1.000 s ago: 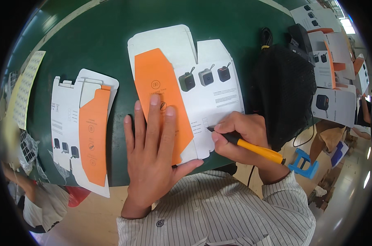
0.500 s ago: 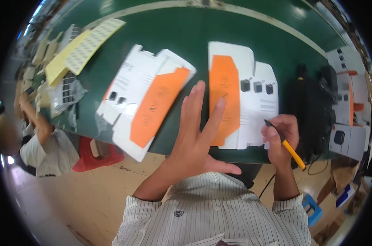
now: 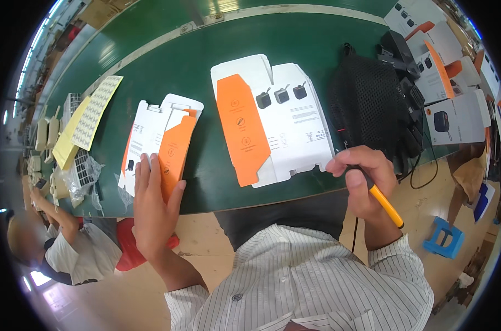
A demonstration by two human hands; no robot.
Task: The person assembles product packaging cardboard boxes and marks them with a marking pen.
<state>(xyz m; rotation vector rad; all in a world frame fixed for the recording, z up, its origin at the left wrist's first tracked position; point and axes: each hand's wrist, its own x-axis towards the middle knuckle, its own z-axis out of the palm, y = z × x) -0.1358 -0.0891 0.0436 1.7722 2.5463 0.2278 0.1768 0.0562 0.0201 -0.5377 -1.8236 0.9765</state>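
So the green table (image 3: 206, 71) takes up most of the view, and a black mesh bag (image 3: 372, 105) sits on its right side with more flat printed cartons (image 3: 454, 116) stacked past it. Dead centre lies a big unfolded box blank (image 3: 283, 121), white with an orange panel and three small product pictures on it. Left of that, well apart, is a smaller stack of the same kind of blanks (image 3: 162, 143), white and orange too. Further left there are yellow sheets (image 3: 90, 121) and some clear-bagged bits near the edge, where another person (image 3: 68, 248) sits.

Left hand (image 3: 154, 207) is spread flat, fingers straight, fingertips resting on the near end of the smaller stack, not gripping anything. Right hand (image 3: 361, 179) is closed around a yellow-handled tool (image 3: 385, 204), handle poking back toward the striped shirt; the tip is hidden under the fingers, so can't tell what kind it is. That hand sits right at the near right corner of the big blank, knuckles touching its edge.
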